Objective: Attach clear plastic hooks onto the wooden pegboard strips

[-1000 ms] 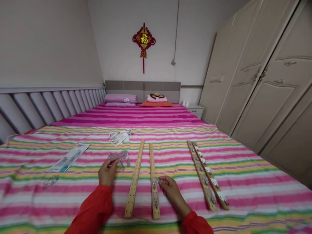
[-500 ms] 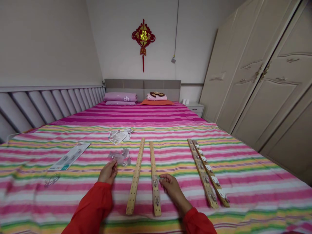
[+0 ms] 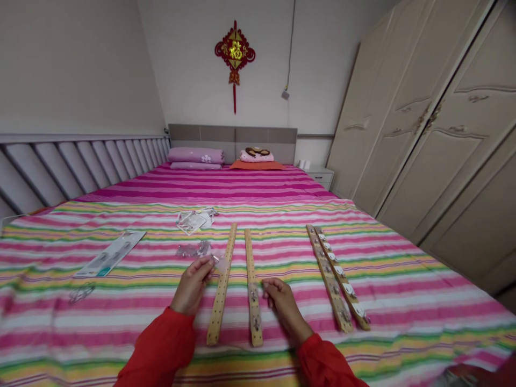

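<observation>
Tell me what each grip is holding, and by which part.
The left grip pinches a clear plastic hook piece by its near-left edge. The right grip, beside a wooden strip, shows nothing held.

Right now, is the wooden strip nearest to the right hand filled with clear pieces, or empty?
Partly filled: two clear pieces with metal fittings lie on the wooden strip, toward its near end; its far part is bare.

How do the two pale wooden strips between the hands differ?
The left pale wooden strip shows only holes along its near half; the right pale wooden strip carries two clear hooked pieces there. The left strip slants rightward going away; the right strip leans slightly left. Both are narrow, perforated.
</observation>
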A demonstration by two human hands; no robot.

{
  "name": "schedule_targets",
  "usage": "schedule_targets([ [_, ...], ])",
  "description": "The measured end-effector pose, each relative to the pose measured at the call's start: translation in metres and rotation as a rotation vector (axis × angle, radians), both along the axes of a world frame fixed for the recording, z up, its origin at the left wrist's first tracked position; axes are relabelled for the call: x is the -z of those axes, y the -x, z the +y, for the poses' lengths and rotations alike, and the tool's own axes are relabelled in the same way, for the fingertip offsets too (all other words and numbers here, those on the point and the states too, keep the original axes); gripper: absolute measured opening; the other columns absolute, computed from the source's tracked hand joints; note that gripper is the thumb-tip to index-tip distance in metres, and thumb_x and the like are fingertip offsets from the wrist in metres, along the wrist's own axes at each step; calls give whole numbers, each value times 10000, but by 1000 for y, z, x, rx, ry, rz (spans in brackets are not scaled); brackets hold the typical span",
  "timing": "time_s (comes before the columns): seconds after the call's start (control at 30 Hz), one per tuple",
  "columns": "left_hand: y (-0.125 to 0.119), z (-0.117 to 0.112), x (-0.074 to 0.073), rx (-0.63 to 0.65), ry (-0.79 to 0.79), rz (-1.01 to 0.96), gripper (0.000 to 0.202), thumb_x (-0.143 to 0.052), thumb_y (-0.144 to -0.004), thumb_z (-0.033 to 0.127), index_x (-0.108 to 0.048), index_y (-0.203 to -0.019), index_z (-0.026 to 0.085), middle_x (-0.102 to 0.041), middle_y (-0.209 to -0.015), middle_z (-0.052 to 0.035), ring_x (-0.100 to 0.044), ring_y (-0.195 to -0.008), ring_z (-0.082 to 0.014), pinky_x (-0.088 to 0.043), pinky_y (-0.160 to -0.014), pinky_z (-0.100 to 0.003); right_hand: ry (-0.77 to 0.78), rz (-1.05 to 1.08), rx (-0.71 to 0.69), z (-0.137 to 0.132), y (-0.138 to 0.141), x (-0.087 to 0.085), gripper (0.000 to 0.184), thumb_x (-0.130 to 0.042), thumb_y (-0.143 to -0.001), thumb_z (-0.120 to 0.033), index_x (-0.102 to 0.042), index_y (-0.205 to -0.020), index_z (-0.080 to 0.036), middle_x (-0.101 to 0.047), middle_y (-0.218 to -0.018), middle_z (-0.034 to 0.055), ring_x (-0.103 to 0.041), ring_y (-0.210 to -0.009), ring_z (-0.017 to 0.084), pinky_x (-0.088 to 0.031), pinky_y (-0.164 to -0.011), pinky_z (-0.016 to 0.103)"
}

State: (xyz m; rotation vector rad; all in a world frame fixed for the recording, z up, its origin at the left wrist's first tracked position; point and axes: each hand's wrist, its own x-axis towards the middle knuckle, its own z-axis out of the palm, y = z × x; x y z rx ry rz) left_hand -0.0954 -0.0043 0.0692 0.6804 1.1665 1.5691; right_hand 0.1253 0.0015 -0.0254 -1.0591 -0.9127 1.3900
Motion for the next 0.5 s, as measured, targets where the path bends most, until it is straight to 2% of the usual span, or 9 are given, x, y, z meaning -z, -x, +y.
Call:
schedule_targets([
  [0.1, -21, -18, 0, -31, -109, 202, 328, -790, -578, 375, -692, -809, 165, -666, -741, -23, -595, -651, -121, -495, -582, -219, -35, 33, 14, -10, 5, -12, 349, -739, -624, -475, -620, -689, -154, -523, -459, -56, -349, -340, 52, -208, -356, 197],
  [0.23, -39, -39, 3, -81, -588, 827, 114, -657, -760, 271, -727, -840, 231, -680, -871, -54, -625, -849, -181, -519, -755, -295, -51, 130, -80, -26, 10, -29, 370, -705, -691, -505, -634, -739, -146, -562, -525, -40, -341, -344, 33, -188, -363, 187],
  [0.3, -43, -44, 6, -73, -799, 1032, 174, -613, -794, 188, -728, -898, 267, -673, -914, -52, -624, -879, -171, -521, -765, -286, -34, 167, -110, -32, 12, -36, 396, -683, -711, -534, -641, -768, -144, -574, -548, -33, -341, -340, 32, -180, -352, 187],
  [0.37, -45, -48, 11, -89, -930, 1135, 254, -597, -798, 123, -713, -956, 285, -666, -936, -49, -623, -876, -153, -525, -734, -258, -25, 198, -128, -36, 13, -41, 414, -674, -714, -554, -638, -777, -146, -589, -564, -23, -353, -340, 38, -188, -338, 188],
  [0.5, -47, -54, 20, -93, -1042, 1240, 329, -596, -787, 68, -693, -1004, 296, -660, -910, -42, -620, -856, -137, -524, -722, -234, -34, 253, -180, -44, 14, -46, 421, -643, -742, -566, -623, -785, -148, -551, -444, -30, -372, -323, 62, -230, -337, 185],
])
